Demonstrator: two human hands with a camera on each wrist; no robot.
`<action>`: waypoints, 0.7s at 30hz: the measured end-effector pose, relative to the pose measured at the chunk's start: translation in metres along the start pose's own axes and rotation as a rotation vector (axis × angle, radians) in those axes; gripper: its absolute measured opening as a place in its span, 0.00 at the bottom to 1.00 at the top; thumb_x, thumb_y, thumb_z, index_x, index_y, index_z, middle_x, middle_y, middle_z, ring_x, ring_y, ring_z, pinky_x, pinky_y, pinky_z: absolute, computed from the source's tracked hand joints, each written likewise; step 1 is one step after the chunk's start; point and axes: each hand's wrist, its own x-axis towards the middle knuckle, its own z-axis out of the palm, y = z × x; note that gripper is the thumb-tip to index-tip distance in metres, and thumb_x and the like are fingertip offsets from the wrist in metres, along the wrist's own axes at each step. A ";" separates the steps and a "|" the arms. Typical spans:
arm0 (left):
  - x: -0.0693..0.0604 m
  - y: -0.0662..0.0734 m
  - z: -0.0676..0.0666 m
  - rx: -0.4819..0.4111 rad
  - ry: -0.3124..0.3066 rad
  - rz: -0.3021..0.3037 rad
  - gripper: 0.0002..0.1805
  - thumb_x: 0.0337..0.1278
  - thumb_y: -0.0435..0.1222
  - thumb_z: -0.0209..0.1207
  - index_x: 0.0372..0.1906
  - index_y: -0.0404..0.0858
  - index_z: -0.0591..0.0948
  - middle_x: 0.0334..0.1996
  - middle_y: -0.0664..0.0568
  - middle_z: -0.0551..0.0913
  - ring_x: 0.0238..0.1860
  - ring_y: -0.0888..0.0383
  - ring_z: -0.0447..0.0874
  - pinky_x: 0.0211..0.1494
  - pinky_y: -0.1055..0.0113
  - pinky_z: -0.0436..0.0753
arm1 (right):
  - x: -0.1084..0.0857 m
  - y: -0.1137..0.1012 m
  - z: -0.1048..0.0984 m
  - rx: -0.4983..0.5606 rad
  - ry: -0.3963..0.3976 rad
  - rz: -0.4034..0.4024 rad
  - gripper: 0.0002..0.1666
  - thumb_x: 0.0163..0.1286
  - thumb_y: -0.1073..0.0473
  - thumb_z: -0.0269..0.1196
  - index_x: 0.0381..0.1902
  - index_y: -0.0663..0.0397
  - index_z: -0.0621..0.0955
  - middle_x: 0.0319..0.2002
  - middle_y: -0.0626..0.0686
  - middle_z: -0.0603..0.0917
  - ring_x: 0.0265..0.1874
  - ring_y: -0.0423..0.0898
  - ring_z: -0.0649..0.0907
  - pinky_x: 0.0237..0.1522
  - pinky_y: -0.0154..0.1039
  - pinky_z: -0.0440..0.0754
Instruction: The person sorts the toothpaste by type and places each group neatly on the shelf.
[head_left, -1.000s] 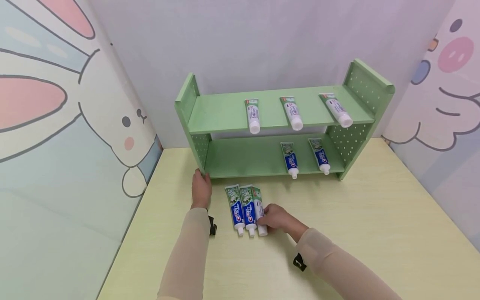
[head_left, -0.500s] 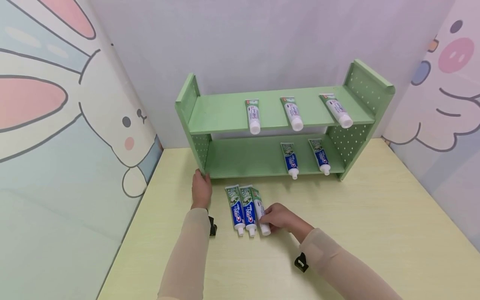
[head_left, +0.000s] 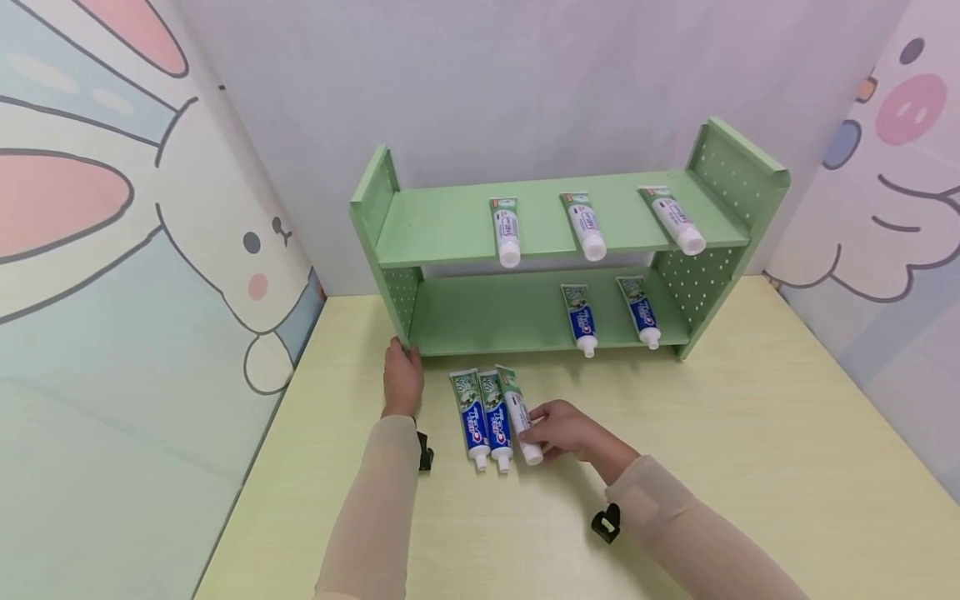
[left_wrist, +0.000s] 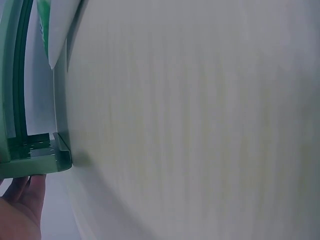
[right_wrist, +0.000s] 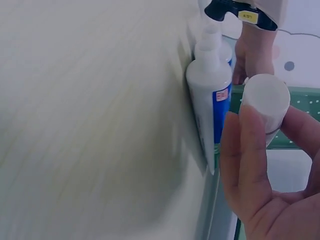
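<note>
In the head view, my right hand [head_left: 566, 429] pinches a white-and-green toothpaste tube [head_left: 516, 408] near its cap. The right wrist view has its white cap [right_wrist: 270, 95] between thumb and fingers, raised off the tabletop. Just left of it, two blue-and-green toothpaste tubes [head_left: 470, 417] lie side by side, caps toward me. My left hand [head_left: 403, 379] touches the lower left front corner of the green shelf [head_left: 480, 312]. From the left wrist, its fingers [left_wrist: 35, 195] lie against the outer side of the shelf's end panel, partly hidden by it.
On the upper shelf board, three white toothpaste tubes [head_left: 582, 225] lie spaced apart with caps to the front. Two blue toothpaste tubes [head_left: 579, 318] lie on the lower board's right half. Walls with cartoon animals border the pale wooden table [head_left: 750, 433].
My right hand has drawn the white toothpaste tube away from the blue one beside it, to the right and slightly up. The left hand has kept its place at the shelf.
</note>
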 end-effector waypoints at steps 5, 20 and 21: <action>-0.001 0.001 0.000 0.005 -0.002 -0.005 0.22 0.77 0.38 0.43 0.66 0.30 0.60 0.52 0.38 0.70 0.57 0.41 0.72 0.58 0.49 0.73 | -0.002 -0.004 -0.002 0.008 0.001 -0.009 0.31 0.63 0.65 0.68 0.60 0.73 0.71 0.37 0.59 0.81 0.28 0.51 0.84 0.31 0.47 0.85; 0.000 0.000 0.000 0.010 -0.002 -0.010 0.23 0.77 0.40 0.43 0.67 0.30 0.60 0.52 0.37 0.70 0.56 0.41 0.72 0.57 0.49 0.74 | -0.012 -0.018 -0.006 0.034 0.004 -0.058 0.30 0.63 0.65 0.68 0.60 0.72 0.71 0.40 0.60 0.80 0.30 0.51 0.83 0.29 0.47 0.85; 0.000 0.000 0.000 0.011 -0.003 -0.011 0.23 0.77 0.40 0.43 0.67 0.30 0.60 0.52 0.37 0.70 0.56 0.41 0.72 0.57 0.49 0.74 | -0.013 -0.019 -0.007 0.036 0.004 -0.062 0.30 0.63 0.65 0.68 0.60 0.72 0.71 0.40 0.60 0.80 0.30 0.51 0.83 0.29 0.47 0.85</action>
